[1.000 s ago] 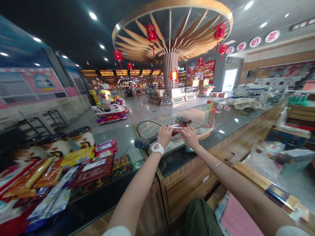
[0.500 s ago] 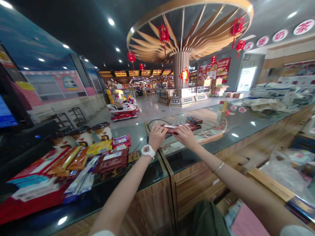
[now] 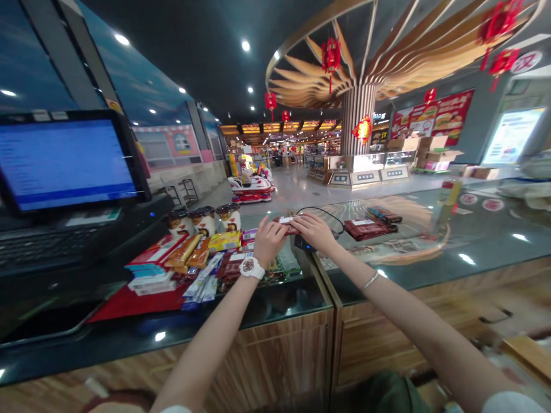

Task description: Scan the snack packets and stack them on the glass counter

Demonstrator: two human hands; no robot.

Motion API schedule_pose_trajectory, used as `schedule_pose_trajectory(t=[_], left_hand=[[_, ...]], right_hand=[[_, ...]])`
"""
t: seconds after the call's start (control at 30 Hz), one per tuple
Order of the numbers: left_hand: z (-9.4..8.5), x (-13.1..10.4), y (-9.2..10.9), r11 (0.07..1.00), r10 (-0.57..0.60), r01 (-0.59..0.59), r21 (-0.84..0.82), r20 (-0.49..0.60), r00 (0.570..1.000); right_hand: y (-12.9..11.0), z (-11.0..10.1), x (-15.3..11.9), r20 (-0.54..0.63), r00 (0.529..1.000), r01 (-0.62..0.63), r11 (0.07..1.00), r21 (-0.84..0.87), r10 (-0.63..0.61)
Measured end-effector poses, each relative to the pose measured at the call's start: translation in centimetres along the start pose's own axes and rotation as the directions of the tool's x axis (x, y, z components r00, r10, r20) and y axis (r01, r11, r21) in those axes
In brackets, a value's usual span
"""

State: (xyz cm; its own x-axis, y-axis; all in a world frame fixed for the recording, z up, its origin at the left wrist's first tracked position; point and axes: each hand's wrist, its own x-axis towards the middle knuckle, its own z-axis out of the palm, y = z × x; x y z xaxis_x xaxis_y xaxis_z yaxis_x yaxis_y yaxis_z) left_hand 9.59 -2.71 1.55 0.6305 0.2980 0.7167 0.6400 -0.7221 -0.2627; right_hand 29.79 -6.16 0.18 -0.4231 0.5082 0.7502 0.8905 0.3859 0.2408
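Observation:
Between my two hands is a dark reddish-brown snack packet (image 3: 286,224) with a white label, held above the glass counter. My left hand (image 3: 270,240), with a white watch on its wrist, grips the packet's left end. On its right end, the fingers of my right hand (image 3: 315,230) are closed. More brown packets (image 3: 365,228) lie on the counter to the right, beside a darker blue-and-orange pack (image 3: 386,215). Left of my hands, a similar brown packet (image 3: 231,265) rests among yellow (image 3: 224,241) and orange (image 3: 198,252) snack packs.
Lidded cups (image 3: 228,217) stand behind the snacks. White-and-blue sticks (image 3: 204,282) and red-and-blue boxes (image 3: 155,253) lie left, near a monitor (image 3: 71,160) and keyboard (image 3: 41,244). A black device (image 3: 303,243) with a cable sits under my right hand. A clear stand (image 3: 445,201) is farther right.
My view has turned left, bringing the monitor and keyboard into sight. Both hands have carried the brown packet left, away from the other brown packets and towards the snack pile.

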Motion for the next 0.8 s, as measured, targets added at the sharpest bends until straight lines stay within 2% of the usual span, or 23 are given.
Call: schedule_pose_trajectory(t=[0.1, 0.23, 0.4, 0.6, 0.7, 0.8], left_hand=[[-0.3, -0.9, -0.9, 0.997, -0.06, 0.062, -0.053, 0.051, 0.997], [-0.1, -1.4, -1.4, 0.969, -0.175, 0.189, -0.16, 0.102, 0.979], [0.7, -1.5, -1.4, 0.95, -0.192, 0.231, -0.212, 0.19, 0.963], [0.7, -1.5, -1.3, 0.933, -0.155, 0.183, -0.311, 0.113, 0.981], [0.8, -1.4, -1.5, 0.94, -0.148, 0.164, -0.3, 0.075, 0.986], [0.9, -1.5, -1.8, 0.968, -0.115, 0.12, -0.22, 0.034, 0.993]], right_hand=[[-0.4, 1.2, 0.7, 0.012, 0.999, 0.039, 0.999, 0.021, -0.04], [-0.7, 2.3, 0.2, -0.023, 0.995, 0.094, 0.995, 0.036, -0.093], [-0.3, 2.4, -0.7, -0.081, 0.985, 0.159, 0.987, 0.039, -0.155], [-0.1, 2.2, -1.0, -0.129, 0.977, 0.172, 0.985, 0.019, -0.169], [-0.3, 2.2, -1.0, -0.094, 0.982, 0.17, 0.984, 0.046, -0.165], [-0.4, 1.9, -0.9, -0.036, 0.992, 0.125, 0.986, 0.111, -0.122]])
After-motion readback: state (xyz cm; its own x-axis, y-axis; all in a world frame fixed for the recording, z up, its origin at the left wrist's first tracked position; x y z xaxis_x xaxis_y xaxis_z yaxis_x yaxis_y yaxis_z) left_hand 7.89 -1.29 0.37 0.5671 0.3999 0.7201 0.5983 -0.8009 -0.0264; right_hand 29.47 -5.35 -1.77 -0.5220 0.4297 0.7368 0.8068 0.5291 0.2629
